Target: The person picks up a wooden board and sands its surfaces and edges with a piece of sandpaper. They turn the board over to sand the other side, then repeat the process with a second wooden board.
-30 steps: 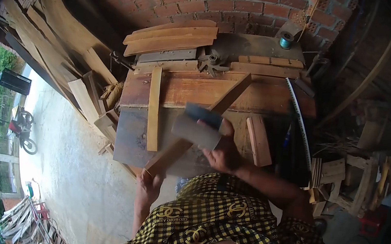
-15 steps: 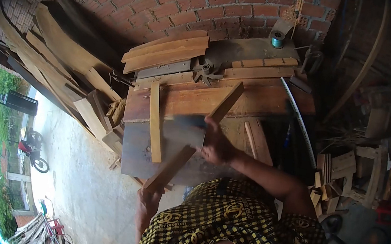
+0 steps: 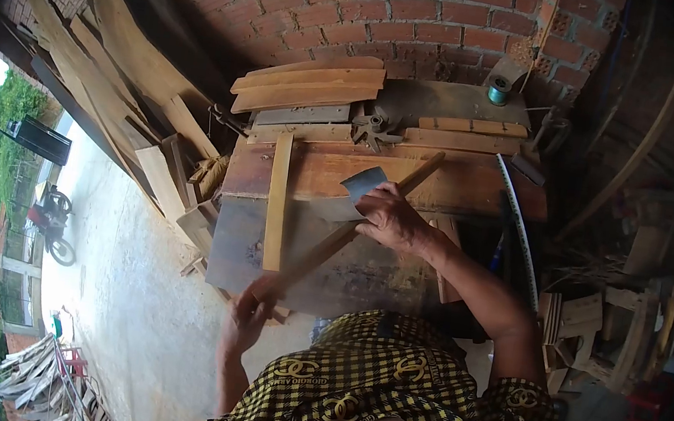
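Note:
A narrow wooden strip point(image 3: 324, 247) lies diagonally above the workbench point(image 3: 246, 229), its near end blurred. Around that near end my left hand point(image 3: 248, 317) is closed, at the bench's front edge. My right hand point(image 3: 395, 218) is closed over the strip's middle, gripping a sheet of grey sandpaper point(image 3: 364, 184) against it. One part of the sheet sticks up past my fingers; the rest is hidden under the hand. Left of the strip, a second pale wooden strip point(image 3: 277, 203) lies across the bench.
Thin boards point(image 3: 310, 89) and a metal fan-like part point(image 3: 376, 129) sit at the bench's back. A spool point(image 3: 499, 90) stands back right. Long planks point(image 3: 143, 44) lean on the left, and wood offcuts point(image 3: 581, 316) are piled at right. A motorbike point(image 3: 54, 222) stands outside.
My right hand has shifted along the strip, and the sandpaper now shows as a folded-up piece beside my fingers. My left hand stays at the near end. The camera view has shifted slightly.

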Demonstrator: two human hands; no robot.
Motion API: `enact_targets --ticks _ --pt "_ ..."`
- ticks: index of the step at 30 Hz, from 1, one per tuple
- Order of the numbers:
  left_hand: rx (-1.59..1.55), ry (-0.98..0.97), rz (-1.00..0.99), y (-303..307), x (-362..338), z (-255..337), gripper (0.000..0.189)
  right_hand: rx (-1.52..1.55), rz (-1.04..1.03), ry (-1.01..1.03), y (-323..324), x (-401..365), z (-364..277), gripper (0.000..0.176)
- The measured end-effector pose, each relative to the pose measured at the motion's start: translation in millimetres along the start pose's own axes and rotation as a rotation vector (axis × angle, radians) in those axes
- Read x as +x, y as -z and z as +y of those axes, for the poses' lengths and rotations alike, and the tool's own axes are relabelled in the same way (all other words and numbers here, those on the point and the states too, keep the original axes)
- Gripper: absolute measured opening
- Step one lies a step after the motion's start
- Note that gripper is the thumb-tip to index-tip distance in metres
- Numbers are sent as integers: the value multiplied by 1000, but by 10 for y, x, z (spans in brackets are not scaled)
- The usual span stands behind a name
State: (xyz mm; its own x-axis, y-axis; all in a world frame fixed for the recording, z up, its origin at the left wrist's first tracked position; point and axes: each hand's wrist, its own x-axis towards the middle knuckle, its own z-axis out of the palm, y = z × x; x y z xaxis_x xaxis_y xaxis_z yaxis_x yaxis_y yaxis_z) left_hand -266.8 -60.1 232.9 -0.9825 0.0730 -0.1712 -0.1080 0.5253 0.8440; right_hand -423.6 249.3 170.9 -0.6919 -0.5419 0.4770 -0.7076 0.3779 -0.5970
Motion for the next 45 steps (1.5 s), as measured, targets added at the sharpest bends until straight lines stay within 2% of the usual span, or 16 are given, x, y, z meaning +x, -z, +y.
enact_targets --ticks 2,3,6,9,11,12,13,22,23,25,29,31,35,37,43,45 --pt "77 -33 86 169 46 219 26 -43 76 83 21 33 -27 33" --pt "227 -316 216 271 100 334 24 -47 66 92 36 35 -41 33" --pt "-259 -445 418 613 94 629 45 -59 15 108 23 38 -83 33" --pt "-924 -885 -218 587 16 1288 56 -126 6 49 -64 -4 -105 29" --pt "-901 -1022 -582 586 -53 1792 41 -155 -45 72 -141 -39 -20 29" --pt "-1056 -973 -613 539 -179 1880 29 -202 -63 96 -184 -52 8 30" --pt "-1317 -1144 -592 279 -108 2156 34 -200 -71 97 -177 -52 -23 27" --pt "-1576 -1760 -480 256 -57 2050 18 -228 -68 84 -132 -190 -41 23" --pt "-1587 -1762 -479 327 -35 2067 18 -237 -70 90 -123 -187 -41 24" --pt "-1442 -880 -1060 521 -45 2110 15 -244 -82 84 -138 -206 -27 24" --pt "-1388 -827 -886 509 -195 2074 15 -234 -107 70 -159 -197 -60 26" --pt "-1436 -929 -821 519 -236 1997 15 -242 -107 74 -171 -223 -44 26" --pt "-1474 -745 -997 728 -150 1914 15 -250 -118 55 -192 -235 -48 26" --pt "-1269 -710 -1305 753 -2 1870 16 -260 -128 52 -198 -237 -56 25" --pt "-1342 -948 -1072 554 39 2063 18 -236 -131 78 -218 -240 -49 25" --pt "-1267 -830 -1171 772 -59 1917 18 -235 -132 67 -225 -249 -46 25"
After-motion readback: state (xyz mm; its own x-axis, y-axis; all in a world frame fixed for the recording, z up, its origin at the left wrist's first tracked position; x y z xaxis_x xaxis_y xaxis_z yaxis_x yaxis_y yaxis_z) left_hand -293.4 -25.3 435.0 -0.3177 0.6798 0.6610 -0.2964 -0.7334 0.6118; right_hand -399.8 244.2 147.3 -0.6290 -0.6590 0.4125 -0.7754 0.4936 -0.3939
